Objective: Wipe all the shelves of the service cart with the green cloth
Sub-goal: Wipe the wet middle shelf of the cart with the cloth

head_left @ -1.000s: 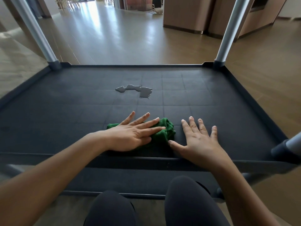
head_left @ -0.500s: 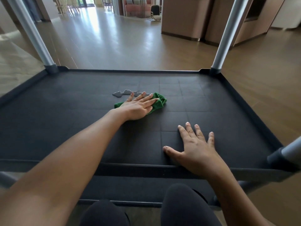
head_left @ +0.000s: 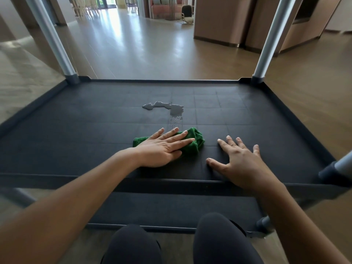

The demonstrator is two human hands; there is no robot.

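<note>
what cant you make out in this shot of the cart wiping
- Most of the green cloth: head view, covered by the left hand.
- Lower shelf: head view, mostly hidden by the wet shelf above, the arms and the knees.
- Cart posts: head view, cut off by the top edge.

Green cloth (head_left: 196, 140), black grid-patterned shelf (head_left: 76, 130)
</note>
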